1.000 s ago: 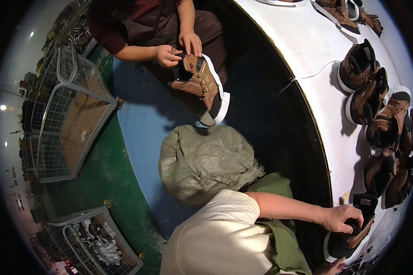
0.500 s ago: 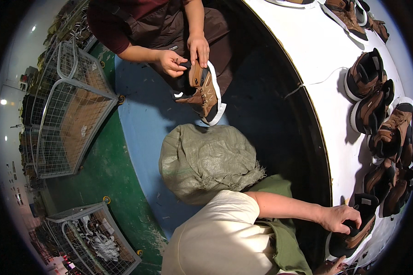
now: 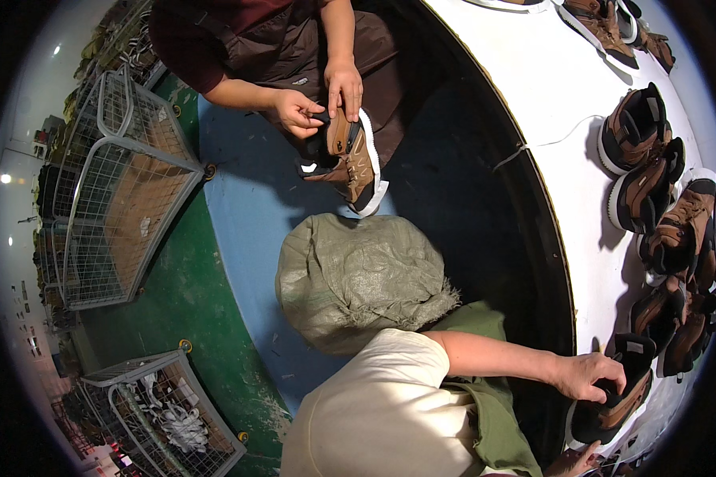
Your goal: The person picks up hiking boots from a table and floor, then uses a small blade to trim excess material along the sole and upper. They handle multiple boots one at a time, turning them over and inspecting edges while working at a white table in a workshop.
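Observation:
At the lower right, my left hand (image 3: pixel 587 376) curls its fingers into the dark opening of a brown-and-black high-top shoe (image 3: pixel 610 414) with a white sole. The shoe lies at the edge of the white table. My right hand (image 3: pixel 574 462) shows only in part at the lower edge, its fingers against the sole; the rest is cut off by the frame. Across from me, a co-worker's two hands (image 3: pixel 326 99) hold a similar brown high-top shoe (image 3: pixel 354 155) over the lap, one pinching the dark collar.
Several more high-top shoes (image 3: pixel 636 127) line the right side of the white table (image 3: pixel 525 71). A stuffed grey-green woven sack (image 3: pixel 362 274) stands between me and the co-worker. Wire carts on wheels (image 3: pixel 127 215) stand on the green floor at left, one lower down (image 3: pixel 167 413) holding pale material.
The co-worker's shoe has turned slightly, and its dark, white-tagged flap has shifted left. My hands and the shoe under them have barely moved.

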### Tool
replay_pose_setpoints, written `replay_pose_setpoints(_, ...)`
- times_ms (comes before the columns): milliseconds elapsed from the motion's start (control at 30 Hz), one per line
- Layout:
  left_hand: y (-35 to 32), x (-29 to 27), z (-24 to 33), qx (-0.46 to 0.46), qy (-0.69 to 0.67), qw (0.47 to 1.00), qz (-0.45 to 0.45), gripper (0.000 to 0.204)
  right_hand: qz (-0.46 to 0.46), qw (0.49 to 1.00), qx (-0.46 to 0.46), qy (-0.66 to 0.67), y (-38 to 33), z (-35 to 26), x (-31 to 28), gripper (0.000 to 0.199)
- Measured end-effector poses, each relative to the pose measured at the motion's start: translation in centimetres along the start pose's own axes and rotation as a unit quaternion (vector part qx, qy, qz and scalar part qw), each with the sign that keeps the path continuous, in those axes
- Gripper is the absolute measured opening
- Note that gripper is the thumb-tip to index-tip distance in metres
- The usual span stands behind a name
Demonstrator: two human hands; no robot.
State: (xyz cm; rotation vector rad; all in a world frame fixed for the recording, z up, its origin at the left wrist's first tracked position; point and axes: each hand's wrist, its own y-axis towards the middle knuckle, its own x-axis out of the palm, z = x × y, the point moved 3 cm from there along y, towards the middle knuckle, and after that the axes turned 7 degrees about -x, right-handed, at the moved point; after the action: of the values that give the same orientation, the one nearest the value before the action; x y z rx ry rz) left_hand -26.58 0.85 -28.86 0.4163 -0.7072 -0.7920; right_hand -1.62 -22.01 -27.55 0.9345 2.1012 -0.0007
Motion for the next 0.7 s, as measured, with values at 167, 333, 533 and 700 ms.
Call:
replay_pose_setpoints(167, 0.0, -0.1, 0.1, -0.005, 0.004, 1.000, -0.005, 0.027, 0.001, 1.000, 0.000, 0.002, 0.0, 0.2, 0.0, 0.044)
replay_pose_setpoints(333, 0.0, -0.1, 0.2, -0.006, -0.001, 1.000, -0.007, 0.027, 0.003, 1.000, -0.002, 0.006, -0.1, 0.3, 0.0, 0.043)
replay_pose_setpoints(533, 0.0, 0.2, 0.0, -0.007, 0.005, 1.000, -0.002, 0.027, 0.003, 1.000, -0.006, 0.010, -0.2, 0.7, -0.5, 0.043)
replay_pose_setpoints(700, -0.3, 1.8, -0.3, -0.033, -0.001, 0.999, -0.011, 0.026, 0.017, 1.000, -0.012, 0.018, -1.8, 2.5, -2.3, 0.042)
